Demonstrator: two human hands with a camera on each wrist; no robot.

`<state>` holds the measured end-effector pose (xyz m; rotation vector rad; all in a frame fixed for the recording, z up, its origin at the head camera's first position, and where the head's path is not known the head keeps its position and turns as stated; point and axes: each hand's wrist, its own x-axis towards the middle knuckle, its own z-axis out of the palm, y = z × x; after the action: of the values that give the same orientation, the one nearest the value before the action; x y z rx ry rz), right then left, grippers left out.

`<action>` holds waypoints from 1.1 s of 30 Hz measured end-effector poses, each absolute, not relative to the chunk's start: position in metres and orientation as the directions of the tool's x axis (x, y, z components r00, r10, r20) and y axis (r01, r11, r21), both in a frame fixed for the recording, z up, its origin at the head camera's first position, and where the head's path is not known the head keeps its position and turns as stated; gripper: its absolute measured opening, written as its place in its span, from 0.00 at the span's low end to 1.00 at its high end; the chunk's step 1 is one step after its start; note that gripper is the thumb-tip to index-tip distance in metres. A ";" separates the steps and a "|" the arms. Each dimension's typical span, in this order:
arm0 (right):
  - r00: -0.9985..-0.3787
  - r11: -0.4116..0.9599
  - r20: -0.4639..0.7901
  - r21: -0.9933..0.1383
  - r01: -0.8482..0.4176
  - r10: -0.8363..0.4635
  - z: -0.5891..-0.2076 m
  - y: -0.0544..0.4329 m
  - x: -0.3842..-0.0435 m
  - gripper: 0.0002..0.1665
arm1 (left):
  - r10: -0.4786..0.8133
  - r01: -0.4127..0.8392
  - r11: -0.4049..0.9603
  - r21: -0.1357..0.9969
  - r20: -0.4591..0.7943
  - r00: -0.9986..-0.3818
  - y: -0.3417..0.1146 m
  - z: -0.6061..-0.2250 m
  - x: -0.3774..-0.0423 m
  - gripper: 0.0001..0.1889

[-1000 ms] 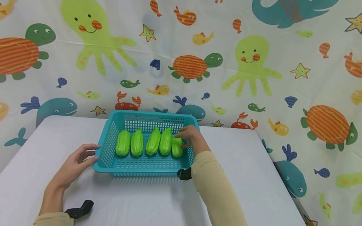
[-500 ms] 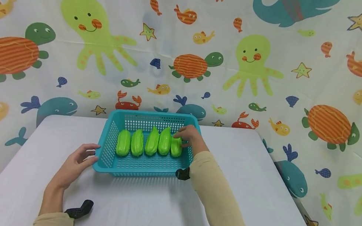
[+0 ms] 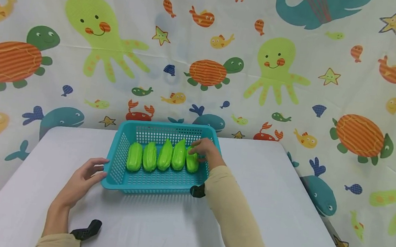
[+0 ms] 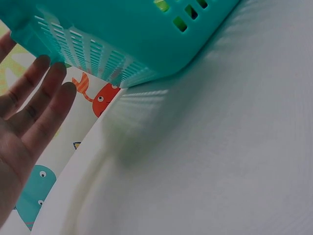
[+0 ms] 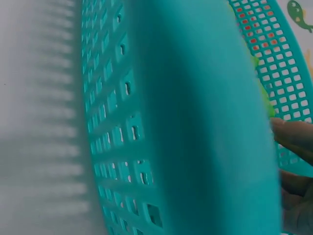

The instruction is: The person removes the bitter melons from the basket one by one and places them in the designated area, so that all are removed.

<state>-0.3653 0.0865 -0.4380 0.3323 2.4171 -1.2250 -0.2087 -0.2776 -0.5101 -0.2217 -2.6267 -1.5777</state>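
Observation:
Inside a turquoise plastic basket (image 3: 154, 184) lie several glossy, ridged green vegetables (image 3: 134, 157) in a row, some with pointed far ends; their exact kind is unclear. My right hand (image 3: 208, 151) reaches over the basket's right side. Its fingers and thumb are round the far end of the rightmost green vegetable (image 3: 192, 163), covering that end. In the right wrist view the basket wall (image 5: 205, 117) hides most of the vegetables. My left hand (image 3: 83, 177) touches the basket's left rim, fingers fairly straight in the left wrist view, where they meet the turquoise side.
The basket stands on a white table (image 3: 156, 229) near its back edge. Behind hangs a white curtain (image 3: 182, 3) printed with sea animals. Black wrist devices (image 3: 87, 230) sit on both wrists.
My right hand has shifted slightly left, and the three vegetables on the right have slid a little left, nearer the other two. My left hand and the basket stay nearly still.

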 end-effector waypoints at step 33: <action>-0.851 0.646 -0.519 -0.678 0.351 -0.082 -0.440 0.091 -0.361 0.23 | 0.093 0.154 0.411 0.899 0.126 -0.988 -0.279 -0.510 -0.209 0.24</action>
<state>-0.3608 0.0909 -0.4398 0.2097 2.3514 -1.1184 -0.2093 -0.2785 -0.5100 -0.2269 -2.5913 -1.6593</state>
